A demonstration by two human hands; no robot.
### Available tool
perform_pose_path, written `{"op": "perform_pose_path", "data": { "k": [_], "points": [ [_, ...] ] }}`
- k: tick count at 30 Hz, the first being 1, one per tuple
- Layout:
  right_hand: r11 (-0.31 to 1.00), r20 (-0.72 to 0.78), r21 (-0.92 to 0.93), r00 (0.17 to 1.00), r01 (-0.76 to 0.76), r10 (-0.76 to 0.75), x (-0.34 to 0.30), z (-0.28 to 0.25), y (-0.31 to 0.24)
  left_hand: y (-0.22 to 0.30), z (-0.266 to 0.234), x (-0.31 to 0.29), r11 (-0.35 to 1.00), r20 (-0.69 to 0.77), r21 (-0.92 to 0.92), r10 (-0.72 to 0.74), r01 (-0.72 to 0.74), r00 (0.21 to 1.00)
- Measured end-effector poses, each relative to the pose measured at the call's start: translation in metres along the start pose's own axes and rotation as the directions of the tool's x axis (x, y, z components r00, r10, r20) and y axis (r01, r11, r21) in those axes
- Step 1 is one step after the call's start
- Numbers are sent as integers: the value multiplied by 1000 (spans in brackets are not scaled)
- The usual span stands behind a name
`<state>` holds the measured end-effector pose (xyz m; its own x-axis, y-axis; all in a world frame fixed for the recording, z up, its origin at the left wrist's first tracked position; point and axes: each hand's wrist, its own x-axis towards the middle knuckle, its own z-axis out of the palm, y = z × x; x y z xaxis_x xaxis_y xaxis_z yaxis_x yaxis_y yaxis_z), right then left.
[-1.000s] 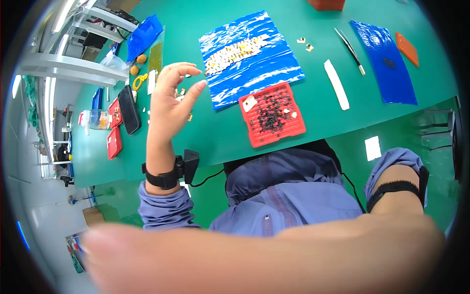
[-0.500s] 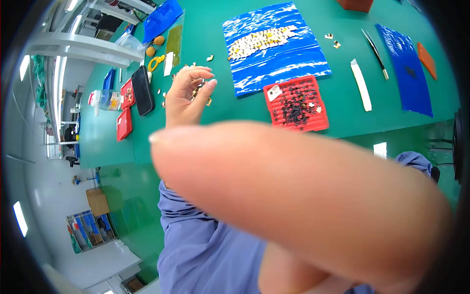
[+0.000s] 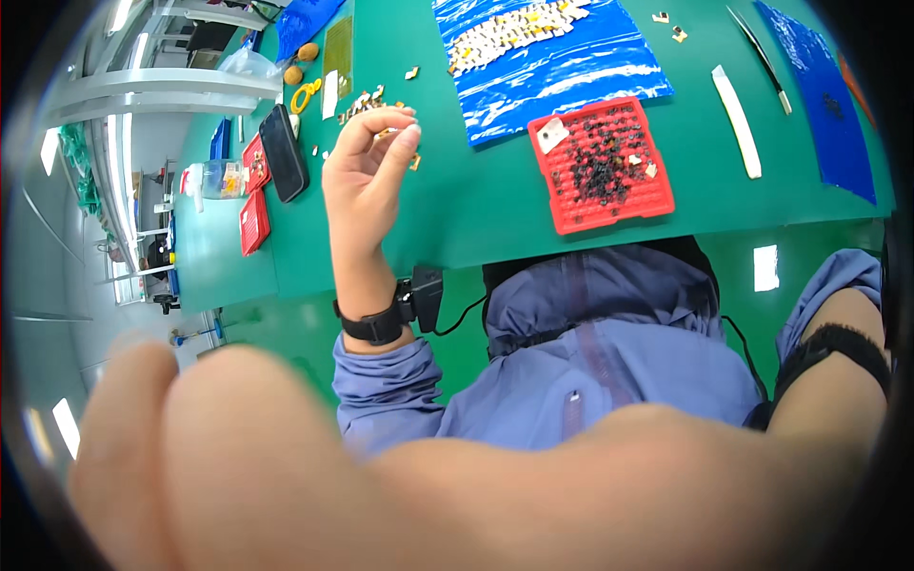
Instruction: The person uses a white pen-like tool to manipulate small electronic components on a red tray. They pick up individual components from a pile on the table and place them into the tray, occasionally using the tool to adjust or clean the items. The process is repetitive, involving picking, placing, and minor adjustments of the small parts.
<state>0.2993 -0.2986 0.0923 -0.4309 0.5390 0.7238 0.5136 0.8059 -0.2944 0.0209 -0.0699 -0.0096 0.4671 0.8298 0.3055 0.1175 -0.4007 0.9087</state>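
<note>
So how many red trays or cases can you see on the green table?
3. A big red grid tray of small dark parts lies right of the left hand. Two smaller red cases sit at the table's left end beside a black phone. Others may be hidden.

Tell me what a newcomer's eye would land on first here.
The blurred right hand looms close to the camera, filling the lower picture. Above it, the raised left hand pinches a small tan part over the green table. To its right lies a red square plastic tray of tiny black pieces.
</note>
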Motion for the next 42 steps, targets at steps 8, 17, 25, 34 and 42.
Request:
{"op": "perform_pose_path", "data": {
  "k": [8, 17, 25, 34, 42],
  "points": [
    [1000, 15, 12, 1000, -17, 17, -8, 3, 4, -1, 1, -9, 999, -24, 30, -37, 38, 999],
    [999, 30, 13, 999, -39, 38, -10, 2, 2, -7, -8, -17, 999, -103, 6, -53, 54, 993],
    [999, 36, 1, 998, -43, 43, -13, -5, -6, -9, -23, -21, 997, -163, 62, -42, 53, 986],
    [990, 106, -53, 985, -129, 134, -18, -13, -15, -8, -34, -12, 761, -55, 648, 50, -3, 997],
    [858, 42, -208, 872, -470, 488, -23, 20, 14, -8, -59, 35, 614, 102, 789, -83, -30, 991]
  ]
}}
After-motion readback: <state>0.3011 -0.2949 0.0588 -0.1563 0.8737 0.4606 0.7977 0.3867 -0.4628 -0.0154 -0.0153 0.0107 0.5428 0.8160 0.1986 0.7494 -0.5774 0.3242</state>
